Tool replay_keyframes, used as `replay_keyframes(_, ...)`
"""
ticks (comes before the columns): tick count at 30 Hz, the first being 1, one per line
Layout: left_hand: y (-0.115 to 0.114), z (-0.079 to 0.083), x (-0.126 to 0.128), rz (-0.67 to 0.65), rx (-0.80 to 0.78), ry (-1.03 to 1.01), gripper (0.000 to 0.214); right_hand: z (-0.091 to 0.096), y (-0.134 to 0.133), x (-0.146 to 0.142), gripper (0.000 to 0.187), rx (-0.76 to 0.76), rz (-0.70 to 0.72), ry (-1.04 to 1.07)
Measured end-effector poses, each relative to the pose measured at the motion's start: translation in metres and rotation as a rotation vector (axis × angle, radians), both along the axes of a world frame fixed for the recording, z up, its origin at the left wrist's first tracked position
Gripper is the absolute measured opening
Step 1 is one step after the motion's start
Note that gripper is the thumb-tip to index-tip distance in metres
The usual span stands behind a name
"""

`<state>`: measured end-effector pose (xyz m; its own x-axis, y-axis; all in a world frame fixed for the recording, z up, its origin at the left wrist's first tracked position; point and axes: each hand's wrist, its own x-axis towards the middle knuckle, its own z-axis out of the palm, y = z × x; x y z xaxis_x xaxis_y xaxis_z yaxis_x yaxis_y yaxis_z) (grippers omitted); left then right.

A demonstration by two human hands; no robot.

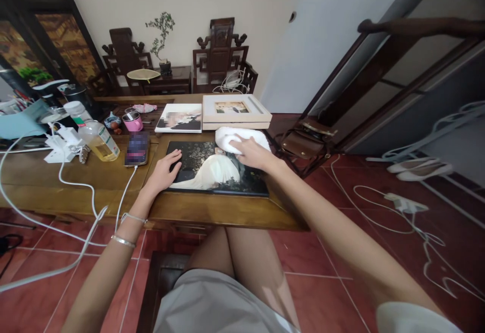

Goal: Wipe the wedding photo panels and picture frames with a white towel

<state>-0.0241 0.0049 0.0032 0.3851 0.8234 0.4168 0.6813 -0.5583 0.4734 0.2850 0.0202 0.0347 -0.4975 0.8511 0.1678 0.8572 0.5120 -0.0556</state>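
Observation:
A dark photo panel showing a white gown lies flat near the front edge of the wooden table. My left hand rests on its left edge with the fingers stretched out, holding nothing. On the panel's far right part sits a folded white cloth. My right hand presses down on this cloth, its fingers bent into it. The cloth hides the panel's upper right corner.
Behind the panel lie a white photo book and a cream framed box. To the left are a charging phone, a bottle of yellow liquid, a pink mug and a white power adapter with trailing cables.

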Motion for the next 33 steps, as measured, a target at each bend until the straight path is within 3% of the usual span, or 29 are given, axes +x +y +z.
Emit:
replay_keyframes(3, 0.000, -0.001, 0.000, 0.002, 0.001, 0.009, 0.040, -0.004, -0.031, 0.000, 0.060, -0.001, 0.040, -0.086)
replay_keyframes(9, 0.001, -0.002, 0.002, -0.001, 0.010, 0.027, 0.042, -0.002, -0.133, 0.004, 0.058, -0.069, 0.188, -0.052)
replay_keyframes(12, 0.002, -0.004, 0.001, -0.004, 0.016, 0.038, 0.041, 0.002, -0.162, 0.006, 0.056, -0.093, 0.232, -0.045)
replay_keyframes(14, 0.003, -0.004, 0.001, -0.012, 0.019, 0.040, 0.041, 0.002, -0.160, 0.008, 0.056, -0.106, 0.232, -0.022)
replay_keyframes(16, 0.003, -0.004, 0.000, -0.022, 0.025, 0.038, 0.042, 0.001, -0.142, 0.011, 0.057, -0.124, 0.213, 0.013)
replay_keyframes(23, 0.004, -0.003, -0.002, -0.033, 0.021, 0.037, 0.043, 0.001, -0.021, 0.007, 0.056, -0.136, 0.051, 0.033)
replay_keyframes(26, 0.004, -0.004, -0.002, -0.030, 0.019, 0.031, 0.043, 0.002, 0.004, 0.003, 0.055, -0.120, 0.000, 0.024)
replay_keyframes(29, 0.004, -0.005, -0.001, -0.015, 0.019, 0.034, 0.043, 0.000, -0.008, 0.004, 0.056, -0.115, 0.010, 0.027)
replay_keyframes(33, 0.004, -0.006, 0.000, -0.007, 0.022, 0.039, 0.041, -0.002, -0.073, 0.009, 0.056, -0.145, 0.097, 0.074)
